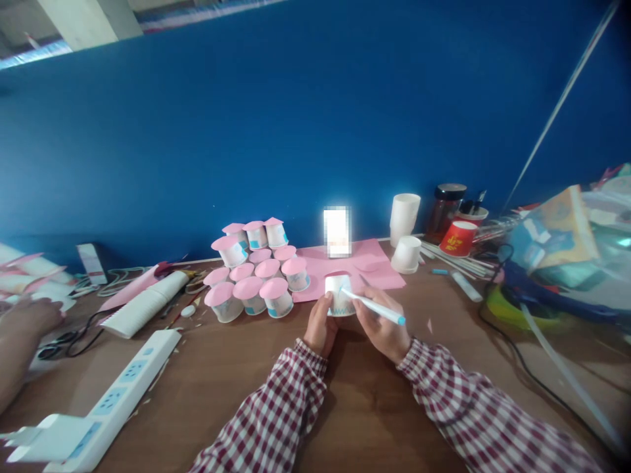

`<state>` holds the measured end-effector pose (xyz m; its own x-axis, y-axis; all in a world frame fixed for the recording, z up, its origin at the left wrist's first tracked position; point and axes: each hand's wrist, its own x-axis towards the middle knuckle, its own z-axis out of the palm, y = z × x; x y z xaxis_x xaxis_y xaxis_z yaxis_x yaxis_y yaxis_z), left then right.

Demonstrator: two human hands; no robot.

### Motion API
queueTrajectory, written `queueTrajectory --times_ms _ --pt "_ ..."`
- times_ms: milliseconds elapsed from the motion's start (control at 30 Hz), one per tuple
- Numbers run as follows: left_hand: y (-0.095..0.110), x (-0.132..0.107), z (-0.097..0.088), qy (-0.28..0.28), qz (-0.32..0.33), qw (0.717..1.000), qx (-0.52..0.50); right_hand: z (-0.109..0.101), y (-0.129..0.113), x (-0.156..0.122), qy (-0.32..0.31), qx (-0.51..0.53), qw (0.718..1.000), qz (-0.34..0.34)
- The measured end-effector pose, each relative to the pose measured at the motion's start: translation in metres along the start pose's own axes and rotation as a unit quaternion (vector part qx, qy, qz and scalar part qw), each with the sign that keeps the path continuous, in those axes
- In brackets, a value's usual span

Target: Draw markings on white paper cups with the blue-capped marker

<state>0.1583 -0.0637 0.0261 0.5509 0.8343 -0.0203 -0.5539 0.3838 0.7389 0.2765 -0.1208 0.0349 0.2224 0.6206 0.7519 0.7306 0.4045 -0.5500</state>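
Note:
My left hand is closed round a small white paper cup with a pink top and a blue zigzag on its side, held upside down over the wooden table. My right hand grips a white marker with a blue end, and its tip touches the cup's side. Just behind the cup lies a pink paper sheet. To the left stands a pile of several similar pink-topped cups.
A white power strip lies at the front left. Another person's hand is at the far left edge. A stack of white cups, a red cup, a dark jar and a cluttered heap of bags are on the right.

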Motion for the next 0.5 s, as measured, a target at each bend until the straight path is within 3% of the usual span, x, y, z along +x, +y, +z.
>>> queueTrajectory --times_ms 500 --pt "-0.0024 0.0018 -0.0022 0.000 0.008 1.000 -0.001 -0.0019 -0.0027 0.0025 -0.005 0.012 1.000 -0.017"
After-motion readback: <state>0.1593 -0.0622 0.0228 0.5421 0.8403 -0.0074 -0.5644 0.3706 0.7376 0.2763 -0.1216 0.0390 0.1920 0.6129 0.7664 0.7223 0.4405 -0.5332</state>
